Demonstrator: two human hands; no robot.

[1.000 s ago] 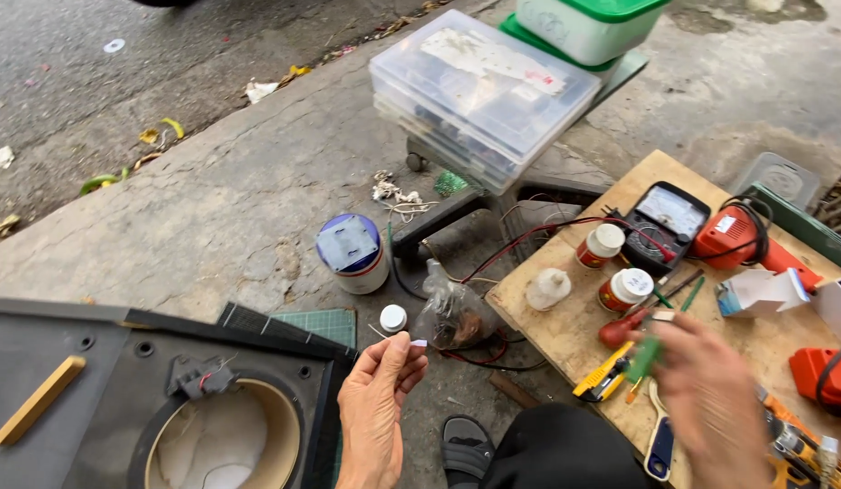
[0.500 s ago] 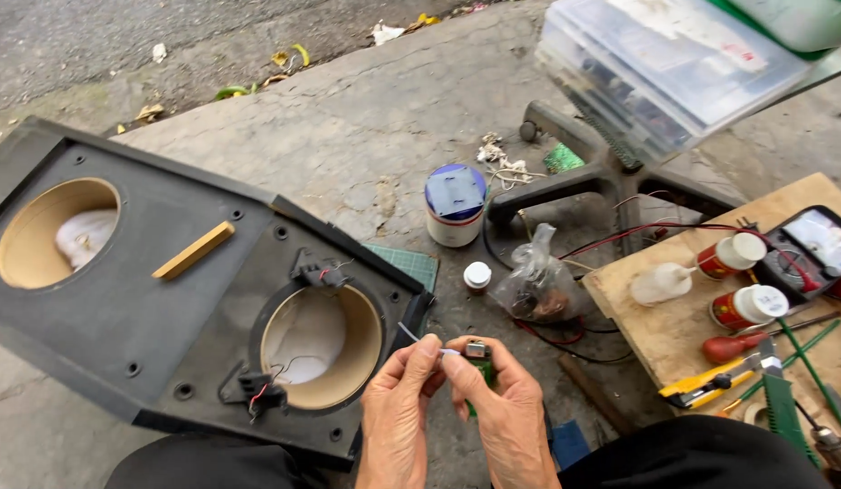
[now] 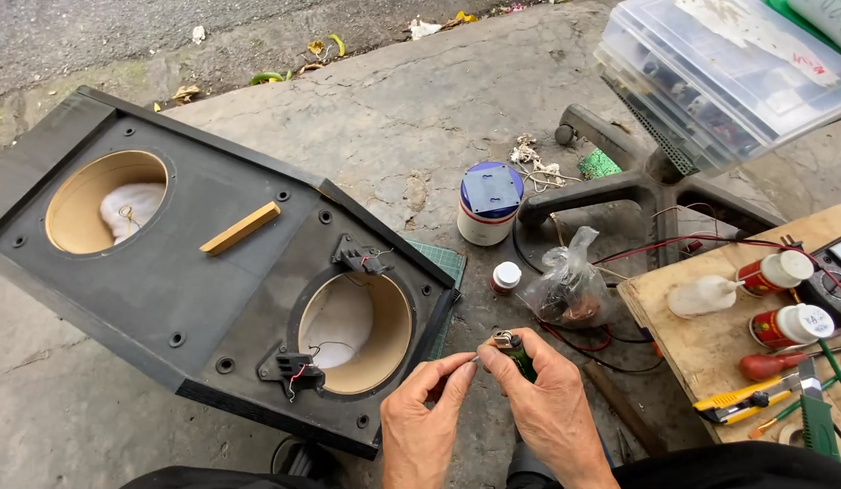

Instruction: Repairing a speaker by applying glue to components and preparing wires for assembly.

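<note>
Holding a green lighter (image 3: pixel 516 351) beside the speaker cabinet (image 3: pixel 212 272).
Right hand (image 3: pixel 549 403) is clamping it; left hand (image 3: pixel 422 424) is pinching fingertips together just off the cabinet's front corner, bare concrete beyond.

Outdoor repair spot, concrete pavement (image 3: pixel 366 118), speaker cabinet (image 3: pixel 212 272), tool-strewn board (image 3: pixel 710 349)

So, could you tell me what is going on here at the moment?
A person sits on the concrete with a black speaker box lying face up, both round driver holes empty. The right hand holds a green lighter upright, and the left hand pinches something small beside it, too small to identify. A wooden board of tools and small bottles lies to the right.
</note>
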